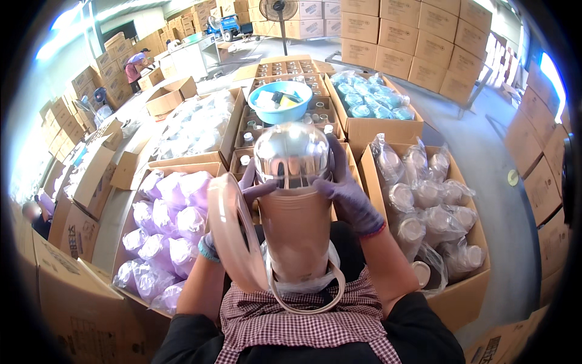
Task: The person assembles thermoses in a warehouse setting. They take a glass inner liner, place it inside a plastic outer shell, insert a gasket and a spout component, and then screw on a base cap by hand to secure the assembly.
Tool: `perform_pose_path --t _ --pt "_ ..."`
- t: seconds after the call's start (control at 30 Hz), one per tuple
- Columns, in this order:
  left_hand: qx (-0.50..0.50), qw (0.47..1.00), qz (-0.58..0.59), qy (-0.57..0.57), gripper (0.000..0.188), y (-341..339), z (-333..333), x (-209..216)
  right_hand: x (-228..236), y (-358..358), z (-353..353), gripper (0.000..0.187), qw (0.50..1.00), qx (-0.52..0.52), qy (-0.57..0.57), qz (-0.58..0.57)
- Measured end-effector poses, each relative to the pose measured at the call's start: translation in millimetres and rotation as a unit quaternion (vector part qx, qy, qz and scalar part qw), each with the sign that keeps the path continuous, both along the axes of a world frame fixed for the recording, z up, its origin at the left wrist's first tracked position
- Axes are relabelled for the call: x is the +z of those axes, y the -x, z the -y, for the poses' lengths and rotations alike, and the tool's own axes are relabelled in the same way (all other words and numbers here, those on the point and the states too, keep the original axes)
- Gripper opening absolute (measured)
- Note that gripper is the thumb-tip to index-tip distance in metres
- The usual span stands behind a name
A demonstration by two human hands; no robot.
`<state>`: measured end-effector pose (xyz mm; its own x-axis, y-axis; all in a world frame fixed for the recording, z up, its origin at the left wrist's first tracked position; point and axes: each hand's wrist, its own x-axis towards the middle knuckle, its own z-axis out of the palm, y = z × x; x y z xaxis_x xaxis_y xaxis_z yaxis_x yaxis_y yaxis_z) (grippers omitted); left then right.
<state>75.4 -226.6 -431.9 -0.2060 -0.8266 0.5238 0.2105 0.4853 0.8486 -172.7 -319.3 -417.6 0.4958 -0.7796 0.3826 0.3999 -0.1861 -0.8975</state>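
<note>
In front of my lap stands a beige vacuum jug shell (pixel 295 230), with a large curved handle (pixel 229 233) on its left side. A shiny silver domed flask liner (pixel 292 148) sticks up out of the shell's top end. My left hand (pixel 251 189), in a purple-grey glove, curls round the liner's left side near the rim. My right hand (pixel 348 197), gloved alike, grips it from the right, thumb at the front. Clear plastic wrap and a thin beige band (pixel 312 310) surround the shell's lower end, over my checked apron (pixel 303 330).
Open cartons surround me: purple wrapped shells (pixel 170 221) left, beige wrapped shells (pixel 427 200) right, blue wrapped ones (pixel 373 97) far right. A blue basin (pixel 280 115) rests on a divided carton ahead. A standing fan (pixel 279 12) and stacked boxes (pixel 418 36) are behind; a person (pixel 136 67) bends far left.
</note>
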Motion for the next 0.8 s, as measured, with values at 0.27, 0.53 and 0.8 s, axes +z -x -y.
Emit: perform_pose_path --t 0.27,0.53,0.8 --pt "0.028 0.999 -0.019 -0.027 0.045 -16.8 1.4 -31.5 53.6 -21.8 70.6 0.070 0.869 0.261 0.265 -0.326" --pt "-0.047 0.943 -0.330 0.022 0.046 -20.5 -3.5 1.5 62.6 -51.0 69.2 0.066 0.767 0.253 0.354 -0.472" --pt "0.335 0.919 0.107 0.177 0.055 -5.1 22.8 36.9 61.9 -7.8 29.2 0.065 0.985 0.061 0.156 -0.050"
